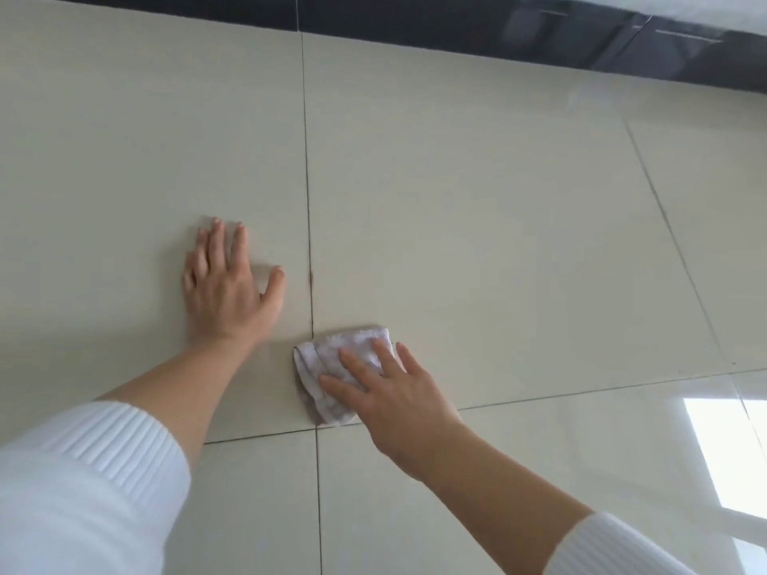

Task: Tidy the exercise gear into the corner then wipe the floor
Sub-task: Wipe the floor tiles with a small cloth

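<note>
A folded white cloth (328, 359) lies on the pale tiled floor (477, 242) just right of a tile seam. My right hand (390, 396) presses flat on the cloth with straight, spread fingers and covers its right part. My left hand (230, 284) rests flat on the bare tile to the left of the cloth, fingers straight, holding nothing. Both arms wear white ribbed sleeves. No exercise gear shows in the head view.
A dark glossy skirting band (498, 27) runs along the wall at the top. A small dark spot (310, 278) sits on the vertical seam between my hands. Window light reflects on the tiles at the lower right (722, 450).
</note>
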A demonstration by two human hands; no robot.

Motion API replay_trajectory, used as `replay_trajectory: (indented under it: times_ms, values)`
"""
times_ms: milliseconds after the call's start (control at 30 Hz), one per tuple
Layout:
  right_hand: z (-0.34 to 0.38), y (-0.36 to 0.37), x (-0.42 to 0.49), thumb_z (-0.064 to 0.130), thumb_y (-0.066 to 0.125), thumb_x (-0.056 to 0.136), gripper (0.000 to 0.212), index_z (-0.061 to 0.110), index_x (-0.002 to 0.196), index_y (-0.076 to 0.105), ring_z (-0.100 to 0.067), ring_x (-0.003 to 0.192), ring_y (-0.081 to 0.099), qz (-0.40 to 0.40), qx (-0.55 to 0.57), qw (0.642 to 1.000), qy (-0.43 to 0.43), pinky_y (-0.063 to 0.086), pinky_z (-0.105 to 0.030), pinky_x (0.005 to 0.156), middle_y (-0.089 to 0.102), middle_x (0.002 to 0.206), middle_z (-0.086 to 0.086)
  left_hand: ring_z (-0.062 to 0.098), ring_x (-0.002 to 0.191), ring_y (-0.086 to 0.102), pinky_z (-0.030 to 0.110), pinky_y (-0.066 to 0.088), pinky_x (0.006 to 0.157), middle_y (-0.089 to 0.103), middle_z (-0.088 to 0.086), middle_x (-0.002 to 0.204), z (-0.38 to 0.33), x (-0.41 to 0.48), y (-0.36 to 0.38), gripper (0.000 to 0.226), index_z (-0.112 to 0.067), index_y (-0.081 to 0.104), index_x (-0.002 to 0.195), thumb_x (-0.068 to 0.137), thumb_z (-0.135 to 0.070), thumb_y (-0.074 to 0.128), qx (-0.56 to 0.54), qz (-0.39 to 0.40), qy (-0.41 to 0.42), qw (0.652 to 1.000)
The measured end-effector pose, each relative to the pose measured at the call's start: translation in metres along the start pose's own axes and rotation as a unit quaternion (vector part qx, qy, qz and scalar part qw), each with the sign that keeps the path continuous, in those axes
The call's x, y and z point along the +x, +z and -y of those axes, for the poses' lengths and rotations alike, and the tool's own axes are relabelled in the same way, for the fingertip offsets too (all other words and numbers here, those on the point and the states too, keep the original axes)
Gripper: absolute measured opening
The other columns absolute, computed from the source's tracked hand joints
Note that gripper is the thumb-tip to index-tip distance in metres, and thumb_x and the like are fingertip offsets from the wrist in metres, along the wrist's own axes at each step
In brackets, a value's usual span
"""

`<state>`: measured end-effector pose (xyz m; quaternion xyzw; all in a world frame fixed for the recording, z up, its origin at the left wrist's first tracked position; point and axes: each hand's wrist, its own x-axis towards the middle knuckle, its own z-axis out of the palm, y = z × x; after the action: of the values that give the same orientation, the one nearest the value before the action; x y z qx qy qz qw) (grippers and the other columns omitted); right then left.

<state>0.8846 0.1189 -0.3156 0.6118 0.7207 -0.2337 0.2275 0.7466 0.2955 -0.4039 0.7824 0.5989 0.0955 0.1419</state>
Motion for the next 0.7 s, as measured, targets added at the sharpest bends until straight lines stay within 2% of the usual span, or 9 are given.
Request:
replay_trajectory:
  times_ms: [100,200,300,367,433,533,700]
  values:
    - [-0.023,-0.007,0.015,0.018,0.03,0.1,0.065,0.037,0.151,-0.006,-0.034,0.147,-0.004,-0.03,-0.028,0.999,0.029,0.003,-0.053,0.117,-0.011,0.161,0.003,0.029,0.147,0.006,0.048,0.009,0.117,0.008,0.013,0.16,0.002,0.001,-0.002,0.08,-0.013,0.02,0.15,0.087,-0.059,0.036,0.034,0.034,0.03,0.998]
    - [-0.042,-0.018,0.045,0.013,0.034,0.098,0.071,0.041,0.15,-0.005,-0.031,0.147,0.003,-0.07,-0.012,0.995,0.073,0.011,-0.053,0.117,-0.007,0.161,0.007,0.028,0.147,0.004,0.045,0.009,0.117,-0.001,0.012,0.16,0.012,-0.009,-0.004,0.077,-0.014,0.015,0.151,0.093,-0.059,0.036,0.055,0.045,0.091,0.993]
    - [-0.061,-0.033,0.073,0.009,0.042,0.094,0.079,0.045,0.149,-0.001,-0.03,0.147,0.009,-0.087,0.02,0.989,0.119,0.014,-0.055,0.116,-0.002,0.161,0.011,0.032,0.146,0.004,0.046,0.009,0.117,-0.001,0.015,0.16,0.011,-0.034,-0.005,0.07,-0.016,0.014,0.153,0.096,-0.053,0.033,0.077,0.023,0.055,0.995]
    - [-0.076,-0.042,0.084,0.008,0.043,0.094,0.081,0.047,0.149,-0.001,-0.03,0.147,0.011,-0.081,0.047,0.984,0.155,0.015,-0.057,0.115,-0.002,0.161,0.012,0.032,0.146,0.0,0.045,0.005,0.118,-0.005,0.015,0.16,0.004,-0.052,-0.004,0.064,-0.018,0.009,0.154,0.098,-0.046,0.024,0.114,0.033,0.034,0.992]
    - [-0.092,-0.048,0.091,0.007,0.043,0.093,0.082,0.047,0.149,-0.001,-0.031,0.146,0.014,-0.08,0.069,0.976,0.193,0.021,-0.057,0.113,-0.002,0.161,0.012,0.029,0.147,-0.005,0.042,0.0,0.118,-0.01,0.012,0.16,-0.001,-0.07,-0.003,0.06,-0.021,0.003,0.154,0.098,-0.043,0.008,0.131,0.06,0.048,0.988]
    - [-0.104,-0.041,0.093,0.005,0.043,0.091,0.082,0.044,0.15,0.002,-0.034,0.144,0.019,-0.105,0.081,0.962,0.239,0.029,-0.055,0.109,0.003,0.161,0.009,0.025,0.147,-0.01,0.038,-0.004,0.118,-0.016,0.009,0.159,0.005,-0.097,-0.006,0.072,-0.022,-0.007,0.152,0.085,-0.049,-0.011,0.138,0.092,0.064,0.984]
    - [-0.108,-0.017,0.074,0.006,0.046,0.088,0.076,0.037,0.15,0.013,-0.04,0.134,0.034,-0.125,0.098,0.943,0.293,0.04,-0.045,0.093,0.023,0.154,-0.002,0.023,0.146,-0.019,0.035,-0.009,0.117,-0.025,0.007,0.156,0.017,-0.143,-0.012,0.077,-0.021,-0.021,0.147,0.078,-0.055,-0.017,0.112,0.152,0.072,0.979]
